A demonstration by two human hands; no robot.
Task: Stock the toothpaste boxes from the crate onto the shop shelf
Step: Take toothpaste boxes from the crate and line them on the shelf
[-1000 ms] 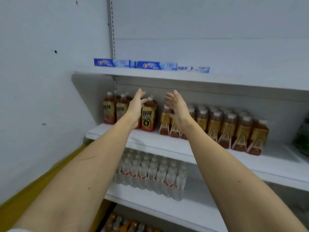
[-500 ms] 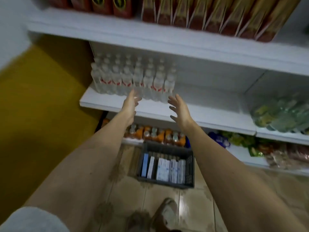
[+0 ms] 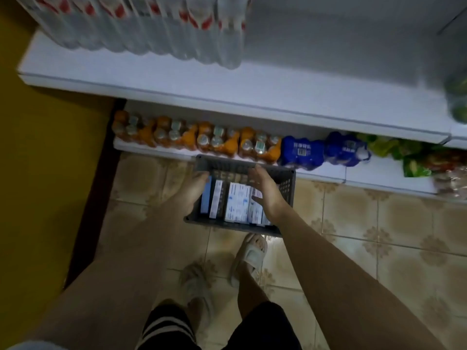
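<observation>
Mostly white/blue toothpaste boxes (image 3: 238,203) upright.

The single head camera is looking steeply down from standing height, facing the shop shelf (image 3: 227,92) ahead. It is taking in the tiled floor (image 3: 379,236), the dark crate (image 3: 285,183) below, and the person's forearms reaching down from the lower frame edge.

Crate (image 3: 286,184): dark grey plastic, perforated walls, matt. Boxes (image 3: 238,203) inside: printed card, slight sheen. Shelf (image 3: 227,87): white, smooth, painted look. Water bottles (image 3: 177,26): clear plastic. Orange packs (image 3: 217,141) and blue packs (image 3: 302,151): glossy film wrap. Floor (image 3: 379,236): patterned tile, glazed, faintly reflective. Slippers (image 3: 250,256): pale, matt.
</observation>
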